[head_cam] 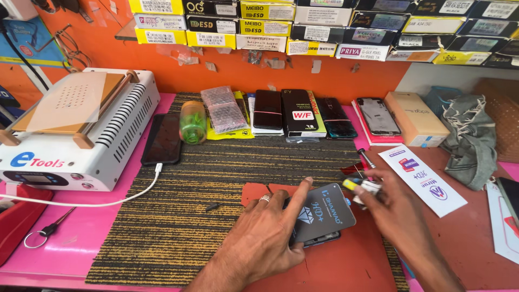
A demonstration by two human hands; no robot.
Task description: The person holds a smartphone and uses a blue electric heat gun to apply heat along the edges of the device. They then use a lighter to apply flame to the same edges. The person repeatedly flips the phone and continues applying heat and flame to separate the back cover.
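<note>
Left hand [265, 230] spread flat, fingers open, pressing grey screen-protector packet [323, 213] over dark phone [322, 239] on red mat [346, 265], at 6 o'clock. Right hand [397, 208] at 3 o'clock, fingertips pinching small white-yellow tube [363, 185]. Packet seemingly unopened; fitting not yet begun.

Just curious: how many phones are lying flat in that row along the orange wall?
4: black phone, dark phone, cracked-back phone, and charging phone by the machine. Packets may hide more.

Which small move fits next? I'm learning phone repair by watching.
Probably bring the right hand with its small white piece in over the dark phone panel: the left hand already pins that panel flat on the red mat.
</note>
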